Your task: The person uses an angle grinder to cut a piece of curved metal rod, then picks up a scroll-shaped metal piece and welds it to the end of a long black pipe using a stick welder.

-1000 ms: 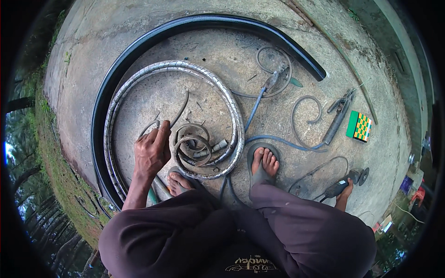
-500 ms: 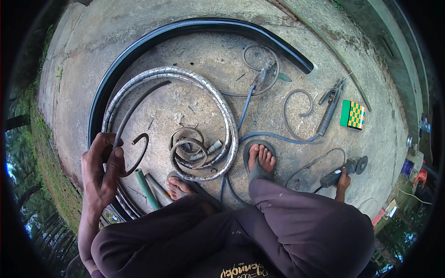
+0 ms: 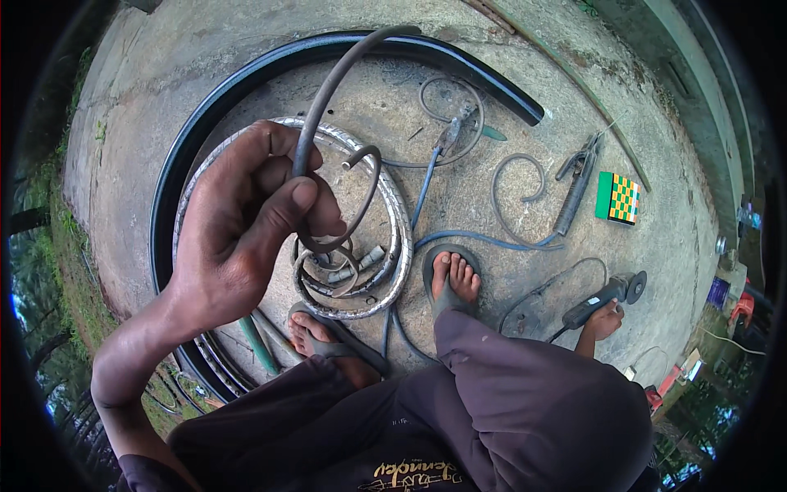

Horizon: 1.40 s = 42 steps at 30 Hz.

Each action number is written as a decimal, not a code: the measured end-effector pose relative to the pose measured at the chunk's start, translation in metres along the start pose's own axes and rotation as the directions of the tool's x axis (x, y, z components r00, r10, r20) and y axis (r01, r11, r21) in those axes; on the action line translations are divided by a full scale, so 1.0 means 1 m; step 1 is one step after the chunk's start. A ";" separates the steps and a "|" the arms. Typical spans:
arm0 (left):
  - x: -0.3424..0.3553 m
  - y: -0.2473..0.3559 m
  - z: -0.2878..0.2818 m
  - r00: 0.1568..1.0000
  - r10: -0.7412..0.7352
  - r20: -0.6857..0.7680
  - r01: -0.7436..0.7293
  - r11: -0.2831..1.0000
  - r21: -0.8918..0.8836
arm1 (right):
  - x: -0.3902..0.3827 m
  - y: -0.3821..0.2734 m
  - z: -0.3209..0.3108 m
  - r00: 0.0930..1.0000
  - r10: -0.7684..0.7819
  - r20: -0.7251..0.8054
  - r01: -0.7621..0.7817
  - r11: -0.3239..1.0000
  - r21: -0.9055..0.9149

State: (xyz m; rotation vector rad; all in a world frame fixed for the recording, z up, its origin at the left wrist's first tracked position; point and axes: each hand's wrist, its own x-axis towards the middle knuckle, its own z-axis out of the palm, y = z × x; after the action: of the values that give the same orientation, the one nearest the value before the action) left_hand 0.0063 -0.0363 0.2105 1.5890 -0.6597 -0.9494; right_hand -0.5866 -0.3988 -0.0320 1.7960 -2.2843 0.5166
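My left hand (image 3: 262,213) is raised over the coiled rings at the left, pinching a dark, bent metal rod (image 3: 329,86) between thumb and fingers. The rod curves up and away at one end; its other end hooks round to a blunt tip near the fingers. Low on the right, my right hand (image 3: 604,321) has its curled fingers against the side of an angle grinder (image 3: 589,305), which lies on the concrete with its disc pointing right. Part of that grip is hidden by the grinder.
A silvery coiled ring (image 3: 399,205) lies inside a long black curved strip (image 3: 238,86). Farther right are a welding electrode holder (image 3: 576,197), a green checkered box (image 3: 619,198) and a blue cable (image 3: 467,238). A green tube (image 3: 258,348) sits beside my left foot.
My left hand has come up and to the right, closer to the camera, carrying the bent rod. My right hand has shifted slightly at the grinder, which stays in place.
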 end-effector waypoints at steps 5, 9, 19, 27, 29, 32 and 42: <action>0.034 -0.035 0.065 0.979 0.174 -0.109 -0.200 0.922 -0.330 | 0.008 -0.083 -0.013 0.941 -0.296 -0.165 0.339 0.795 0.503; 0.067 -0.058 0.138 0.915 0.286 -0.285 -0.397 0.762 -0.511 | -0.033 -0.202 -0.053 0.723 -0.405 0.560 -0.294 0.553 0.780; 0.074 -0.125 0.216 0.908 -0.027 -0.417 -0.323 0.589 -0.741 | -0.140 -0.346 -0.093 0.148 -0.772 0.619 -0.726 0.340 0.598; 0.079 -0.146 0.207 0.884 -0.282 -0.374 -0.103 0.662 -0.742 | -0.105 -0.357 -0.073 0.239 -0.760 0.605 -0.502 0.436 0.746; 0.082 -0.152 0.215 0.879 -0.312 -0.361 -0.084 0.644 -0.760 | -0.098 -0.360 -0.065 0.243 -0.748 0.618 -0.458 0.472 0.753; 0.086 -0.162 0.226 0.872 -0.359 -0.332 -0.049 0.610 -0.791 | -0.097 -0.369 -0.046 0.300 -0.752 0.588 -0.397 0.462 0.793; 0.094 -0.175 0.233 0.834 -0.491 -0.252 0.024 0.488 -0.872 | -0.096 -0.414 -0.021 0.255 -0.793 0.553 -0.218 0.510 0.832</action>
State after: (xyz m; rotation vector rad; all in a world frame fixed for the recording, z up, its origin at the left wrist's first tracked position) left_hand -0.1548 -0.1954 0.0042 0.9283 0.4344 -0.8408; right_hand -0.1637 -0.3891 0.0167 3.9604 -1.9574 0.5057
